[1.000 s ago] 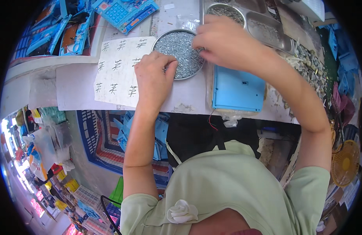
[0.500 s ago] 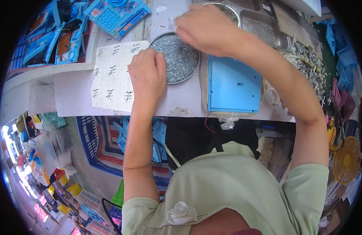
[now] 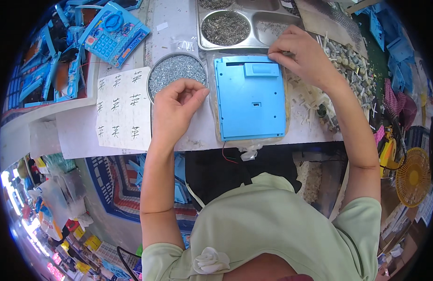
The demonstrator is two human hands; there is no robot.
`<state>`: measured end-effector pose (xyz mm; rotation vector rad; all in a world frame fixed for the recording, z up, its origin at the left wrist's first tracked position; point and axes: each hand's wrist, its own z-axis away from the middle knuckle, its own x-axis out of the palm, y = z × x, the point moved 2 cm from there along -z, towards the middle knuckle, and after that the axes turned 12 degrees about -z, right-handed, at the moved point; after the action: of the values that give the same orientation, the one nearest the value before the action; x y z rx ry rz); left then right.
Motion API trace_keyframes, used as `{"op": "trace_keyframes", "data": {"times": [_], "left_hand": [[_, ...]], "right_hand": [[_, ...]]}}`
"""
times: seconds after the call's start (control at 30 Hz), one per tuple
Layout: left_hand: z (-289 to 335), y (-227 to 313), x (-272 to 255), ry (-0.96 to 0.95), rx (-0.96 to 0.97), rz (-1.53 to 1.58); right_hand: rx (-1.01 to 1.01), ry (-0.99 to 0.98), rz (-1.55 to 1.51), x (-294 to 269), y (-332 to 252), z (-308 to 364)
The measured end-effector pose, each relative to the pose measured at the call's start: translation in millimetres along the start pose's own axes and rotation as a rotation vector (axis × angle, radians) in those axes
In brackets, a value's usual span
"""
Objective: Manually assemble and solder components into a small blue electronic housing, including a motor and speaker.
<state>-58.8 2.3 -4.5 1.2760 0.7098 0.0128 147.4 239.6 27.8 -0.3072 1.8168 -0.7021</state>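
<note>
A flat blue plastic casing (image 3: 251,110) lies on a pad wrapped in clear plastic, with a narrow slot and a raised block at its far end. My right hand (image 3: 301,55) hovers at the casing's far right corner, thumb and forefinger nearly together; whatever is between them is too small to make out. To the left, a round metal dish (image 3: 166,70) is full of small silvery screws. My left hand (image 3: 174,110) is in front of its near edge, thumb and forefinger pinched, their tips hiding anything held.
Behind the casing stands a steel compartment tray (image 3: 203,44) holding small metal springs. Small white and metal parts (image 3: 340,70) are heaped on the right. A paper sheet (image 3: 115,112) with handwriting lies left, below a blue toy calculator (image 3: 114,35) and a bin of blue casings (image 3: 52,70).
My right hand has left the area above the dish and moved right to the casing's far corner. My left hand has shifted from the dish's left rim to its near edge. The view has also shifted.
</note>
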Motion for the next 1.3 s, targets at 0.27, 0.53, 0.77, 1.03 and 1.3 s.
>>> {"op": "trace_keyframes", "data": {"times": [0.27,0.53,0.77,1.03,1.3], "left_hand": [[-13.5,14.5,9.4,0.071,0.162,-0.194],[-34.4,36.3,18.0,0.081,0.499,-0.674],[-41.6,36.1,5.7,-0.187,0.377,-0.625],[-15.3,-10.0,-44.9,0.233,0.299,-0.895],[-20.2,-23.5,-52.5,0.316,0.193,-0.679]], "right_hand": [[0.059,-0.162,-0.004,-13.4,-8.0,-14.0],[0.072,-0.126,-0.062,-22.1,-12.6,-22.8],[-0.134,-0.136,0.017,-16.7,-47.3,-62.8],[-0.419,-0.278,0.264,102.1,-81.3,-134.0],[-0.243,-0.312,0.298,126.6,-88.1,-169.9]]}}
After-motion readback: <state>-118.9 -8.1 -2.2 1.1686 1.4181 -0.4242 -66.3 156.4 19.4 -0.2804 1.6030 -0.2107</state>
